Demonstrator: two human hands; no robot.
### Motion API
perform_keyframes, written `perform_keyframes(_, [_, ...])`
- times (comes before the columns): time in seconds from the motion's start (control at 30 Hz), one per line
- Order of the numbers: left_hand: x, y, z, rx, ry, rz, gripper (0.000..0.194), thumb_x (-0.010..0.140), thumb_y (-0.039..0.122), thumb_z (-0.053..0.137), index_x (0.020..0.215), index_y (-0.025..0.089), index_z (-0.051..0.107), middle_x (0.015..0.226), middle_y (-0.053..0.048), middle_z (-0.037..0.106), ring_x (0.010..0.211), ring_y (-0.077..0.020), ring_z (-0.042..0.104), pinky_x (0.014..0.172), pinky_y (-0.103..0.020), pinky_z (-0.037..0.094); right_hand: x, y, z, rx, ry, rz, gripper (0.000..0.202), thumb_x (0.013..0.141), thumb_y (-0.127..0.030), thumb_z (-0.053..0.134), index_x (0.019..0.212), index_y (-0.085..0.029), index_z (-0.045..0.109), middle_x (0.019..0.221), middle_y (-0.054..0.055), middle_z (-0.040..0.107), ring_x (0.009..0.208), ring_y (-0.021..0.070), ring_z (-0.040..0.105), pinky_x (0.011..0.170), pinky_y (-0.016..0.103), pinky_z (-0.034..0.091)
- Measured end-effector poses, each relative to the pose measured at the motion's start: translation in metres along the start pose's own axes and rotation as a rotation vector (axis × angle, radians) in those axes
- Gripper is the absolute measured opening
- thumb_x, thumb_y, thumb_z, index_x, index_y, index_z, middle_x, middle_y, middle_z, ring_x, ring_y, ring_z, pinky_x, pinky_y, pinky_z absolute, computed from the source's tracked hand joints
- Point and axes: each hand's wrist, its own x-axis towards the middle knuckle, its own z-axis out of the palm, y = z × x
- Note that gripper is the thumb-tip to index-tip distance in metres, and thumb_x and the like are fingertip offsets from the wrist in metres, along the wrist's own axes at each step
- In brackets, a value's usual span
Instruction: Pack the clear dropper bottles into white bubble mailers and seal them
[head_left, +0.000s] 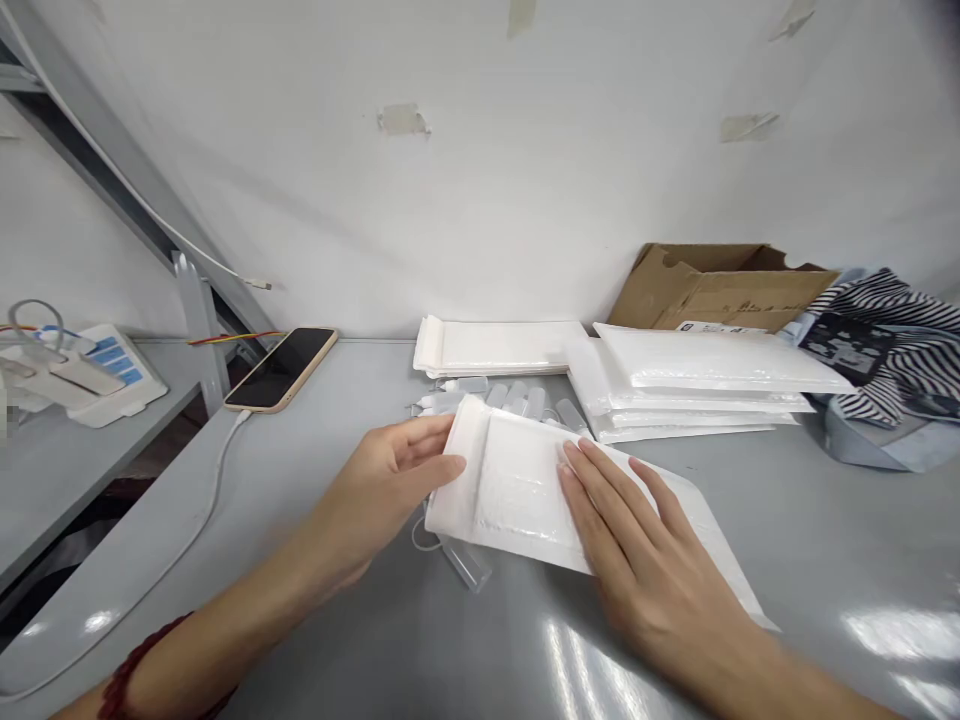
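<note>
A white padded envelope [517,490] lies at a slant across the middle of the grey table, its flap end to the left. My left hand [401,470] grips that end, thumb on top and fingers behind the edge. Flat on the envelope's upper face rests my right hand [630,530], fingers stretched out. Small clear plastic bottles [517,397] lie behind the envelope, and another clear bottle [466,563] sticks out from under its near edge.
Behind are a flat envelope stack [510,345] and a larger, uneven pile [720,362]. A cardboard box [735,295] and striped cloth [907,340] are at the right. A phone [285,368] with a white cable [214,490] lies left, near a power strip [105,375].
</note>
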Motion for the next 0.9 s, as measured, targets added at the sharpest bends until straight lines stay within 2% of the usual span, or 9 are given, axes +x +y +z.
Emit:
perform_keyframes(0.07, [-0.002,0.002,0.0,-0.218,-0.186,-0.173,0.026,0.083,0.023,0.057,0.107,0.017,0.065,0.094,-0.007,0.072,0.078,-0.019,0.068,0.069,-0.03,0.055,0.001,-0.004,-0.002,0.065,-0.025,0.018,0.058,0.071,0.006,0.04,0.13,0.006,0.04,0.134,0.032,0.043,0.134,0.0439,0.027,0.095,0.062,0.037])
perform_keyframes(0.17, [-0.006,0.001,0.008,-0.32,-0.283,-0.226,0.023,0.077,0.021,0.063,0.099,0.016,0.067,0.087,-0.004,0.071,0.079,-0.0184,0.066,0.071,-0.029,0.052,0.003,-0.006,-0.004,0.228,-0.094,0.062,0.066,0.073,-0.009,0.045,0.137,0.001,0.031,0.143,0.031,0.03,0.136,0.0441,0.019,0.094,0.062,0.038])
perform_keyframes(0.33, [-0.017,-0.002,0.029,-0.233,-0.277,-0.177,0.013,0.068,0.016,0.067,0.08,0.015,0.063,0.074,0.002,0.061,0.069,-0.0135,0.057,0.063,-0.023,0.045,0.006,-0.005,-0.005,0.402,-0.11,0.089,0.078,0.072,-0.026,0.053,0.141,-0.006,0.023,0.146,0.027,0.02,0.136,0.0425,0.018,0.096,0.064,0.032])
perform_keyframes(0.47, [-0.022,-0.003,0.037,0.002,-0.223,-0.132,0.017,0.065,0.023,0.073,0.071,0.016,0.058,0.063,0.006,0.048,0.059,-0.0092,0.041,0.052,-0.019,0.034,0.005,-0.006,-0.006,0.428,-0.046,0.092,0.08,0.072,-0.027,0.056,0.14,-0.002,0.02,0.135,0.027,0.034,0.127,0.0387,0.031,0.097,0.063,0.028])
perform_keyframes(0.53, [-0.02,-0.001,0.034,0.124,-0.201,-0.103,0.025,0.066,0.034,0.075,0.068,0.015,0.057,0.06,0.006,0.046,0.057,-0.0091,0.038,0.05,-0.02,0.03,0.005,-0.004,-0.007,0.428,-0.026,0.091,0.077,0.071,-0.021,0.053,0.138,-0.002,0.022,0.124,0.024,0.044,0.118,0.0352,0.039,0.096,0.062,0.029])
perform_keyframes(0.63, [-0.015,0.005,0.018,0.269,-0.189,-0.054,0.03,0.078,0.045,0.063,0.073,0.015,0.063,0.063,0.003,0.055,0.058,-0.011,0.046,0.053,-0.022,0.034,0.007,0.003,-0.007,0.398,-0.003,0.123,0.07,0.071,-0.015,0.05,0.136,-0.004,0.027,0.114,0.02,0.053,0.105,0.031,0.047,0.089,0.056,0.038])
perform_keyframes(0.77, [-0.01,0.009,-0.009,0.501,-0.256,0.043,0.017,0.085,0.032,0.056,0.09,0.02,0.067,0.076,0.001,0.065,0.064,-0.0123,0.054,0.058,-0.022,0.039,0.01,0.02,-0.008,0.418,-0.067,0.178,0.048,0.077,-0.014,0.05,0.124,-0.013,0.042,0.101,0.012,0.063,0.089,0.0246,0.056,0.074,0.041,0.048])
perform_keyframes(0.83, [-0.011,0.006,-0.017,0.616,-0.338,0.071,0.013,0.084,0.026,0.058,0.093,0.021,0.066,0.082,0.001,0.066,0.067,-0.0128,0.055,0.059,-0.022,0.039,0.011,0.026,-0.009,0.468,-0.121,0.212,0.041,0.078,-0.013,0.05,0.118,-0.018,0.046,0.094,0.007,0.065,0.084,0.022,0.06,0.071,0.037,0.05])
perform_keyframes(0.9, [-0.015,0.002,-0.019,0.718,-0.416,0.125,0.012,0.084,0.022,0.058,0.095,0.023,0.065,0.088,0.002,0.065,0.074,-0.0139,0.057,0.064,-0.023,0.039,0.012,0.03,-0.01,0.502,-0.169,0.242,0.042,0.078,-0.015,0.051,0.119,-0.021,0.046,0.097,0.007,0.066,0.087,0.0221,0.061,0.071,0.036,0.052])
